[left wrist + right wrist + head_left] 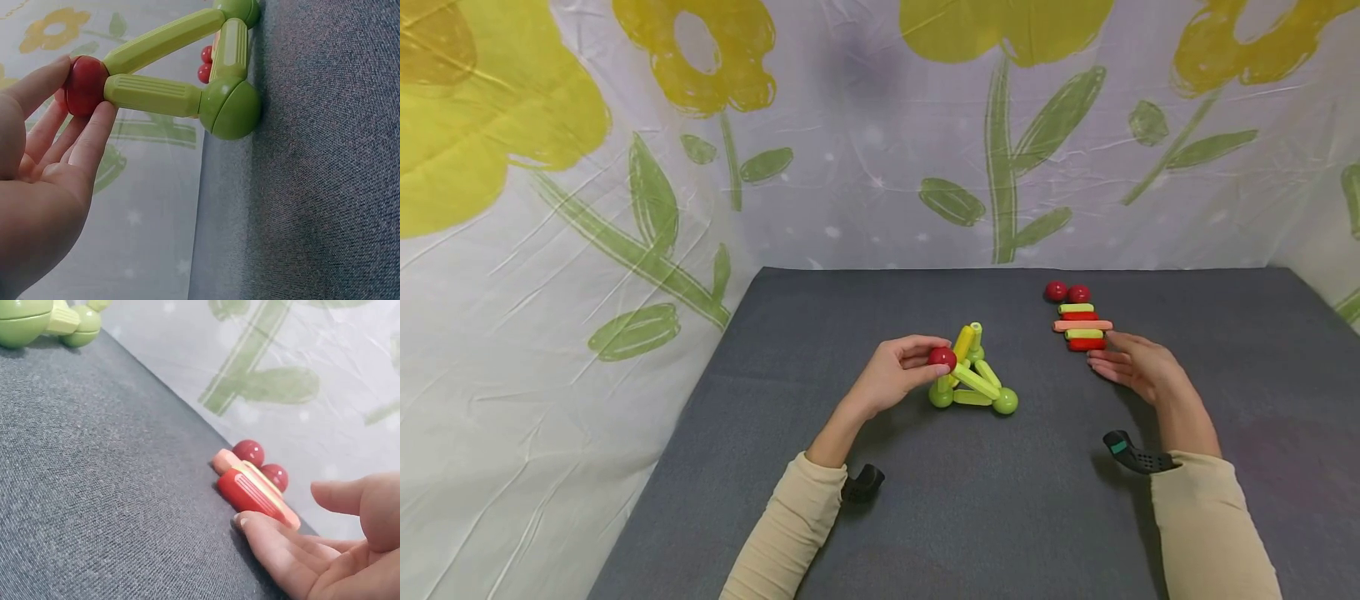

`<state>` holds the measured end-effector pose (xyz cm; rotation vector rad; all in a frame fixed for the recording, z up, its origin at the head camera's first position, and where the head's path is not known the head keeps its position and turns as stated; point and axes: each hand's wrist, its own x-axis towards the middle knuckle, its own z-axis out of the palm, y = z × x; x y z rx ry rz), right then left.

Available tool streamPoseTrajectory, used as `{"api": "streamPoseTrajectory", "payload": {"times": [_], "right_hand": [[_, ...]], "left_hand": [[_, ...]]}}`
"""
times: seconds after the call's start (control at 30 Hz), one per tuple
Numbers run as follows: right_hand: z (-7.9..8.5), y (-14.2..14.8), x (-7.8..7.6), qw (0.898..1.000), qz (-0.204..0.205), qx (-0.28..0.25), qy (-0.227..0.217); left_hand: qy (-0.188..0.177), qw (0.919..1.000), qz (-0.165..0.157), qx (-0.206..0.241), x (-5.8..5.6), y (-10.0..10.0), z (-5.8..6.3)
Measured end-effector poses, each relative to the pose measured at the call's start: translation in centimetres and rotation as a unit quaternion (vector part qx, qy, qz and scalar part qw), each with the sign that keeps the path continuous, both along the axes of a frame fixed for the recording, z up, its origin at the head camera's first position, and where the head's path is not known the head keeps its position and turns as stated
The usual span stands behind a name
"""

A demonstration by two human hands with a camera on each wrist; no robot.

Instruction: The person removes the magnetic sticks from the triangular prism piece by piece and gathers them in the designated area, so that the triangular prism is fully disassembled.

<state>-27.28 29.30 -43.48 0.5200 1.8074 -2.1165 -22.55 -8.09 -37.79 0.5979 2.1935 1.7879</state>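
Observation:
My left hand (pixel 898 375) pinches a red ball (pixel 942 358) between thumb and fingers. That ball sits at the top of a frame of rods and green balls standing on the table; in the left wrist view two yellow-green rods (pixel 156 95) run from it down to green balls (pixel 232 107). A yellow rod (pixel 964 343) slants up at the back of the frame. At the right, my right hand (pixel 1138 367) has its fingers loosely extended, fingertips right at the nearest red rod (pixel 250 492) of a row of short rods. Its thumb stands apart from the rods.
The row also holds yellow-green rods (pixel 1084 334) and a longer pink rod (pixel 1082 326). Behind it lie two red balls (pixel 1056 291) near the back edge of the dark grey table (pixel 1000 500). A flower-printed cloth (pixel 865 167) hangs behind and at the sides.

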Motion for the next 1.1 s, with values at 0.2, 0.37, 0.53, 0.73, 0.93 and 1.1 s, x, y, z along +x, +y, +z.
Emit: {"api": "streamPoseTrajectory", "payload": {"times": [0.2, 0.37, 0.53, 0.73, 0.93, 1.1], "right_hand": [[0.0, 0.4, -0.1, 0.997, -0.024, -0.065, -0.026], [-0.1, 0.6, 0.0, 0.995, -0.031, -0.09, -0.03], [0.1, 0.8, 0.2, 0.995, -0.017, -0.097, -0.03], [1.0, 0.8, 0.6, 0.998, 0.054, 0.018, 0.013], [2.0, 0.1, 0.6, 0.988, 0.103, 0.092, 0.071], [2.8, -0.9, 0.6, 0.982, 0.109, 0.111, 0.105]], "left_hand": [[-0.001, 1.0, -0.003, 0.004, 0.0, -0.1, 0.0], [-0.001, 1.0, -0.004, 0.005, 0.0, -0.1, 0.0], [-0.004, 0.9999, -0.007, 0.006, -0.1, -0.1, -0.1], [-0.002, 0.9999, -0.01, 0.007, -0.1, 0.0, 0.0], [0.003, 0.9999, -0.004, 0.012, -1.5, -0.1, -2.5], [0.006, 0.9999, -0.001, 0.011, -1.8, -0.2, -3.0]]}}
